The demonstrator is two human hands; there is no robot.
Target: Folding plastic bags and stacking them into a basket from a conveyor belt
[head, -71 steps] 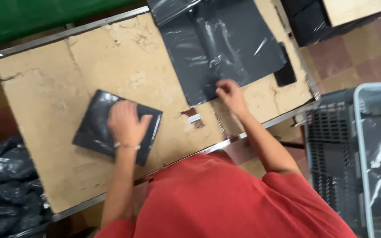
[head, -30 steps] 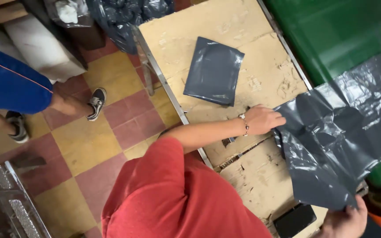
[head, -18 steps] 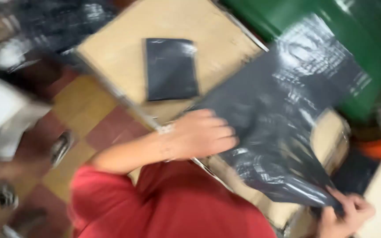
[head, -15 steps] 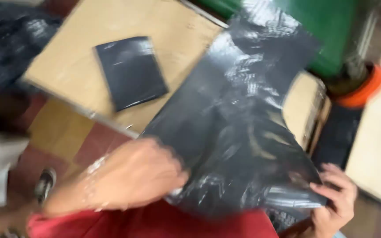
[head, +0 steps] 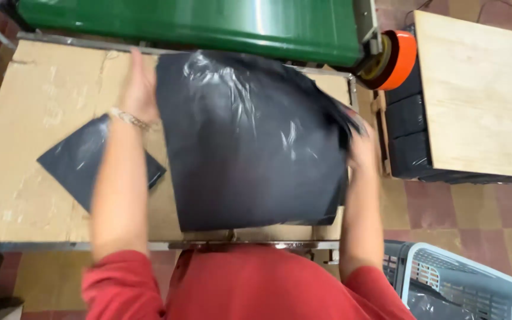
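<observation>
A large dark grey plastic bag (head: 250,142) lies spread flat on the cardboard-covered table (head: 37,106). My left hand (head: 139,89) rests at the bag's upper left edge, fingers extended, a bracelet on the wrist. My right hand (head: 361,148) is at the bag's right edge, blurred, gripping the edge. A smaller folded dark grey packet (head: 81,160) lies on the table left of the bag, partly under my left forearm.
A green conveyor (head: 197,24) with an orange end roller (head: 399,58) runs along the table's far side. A wooden-topped stand (head: 481,95) with black shelves is at the right. A grey plastic crate (head: 457,284) sits at the lower right on a checkered tile floor.
The view swung around to face the table squarely. The big bag, held up in the air before, now lies flat on the table with both hands at its edges.
</observation>
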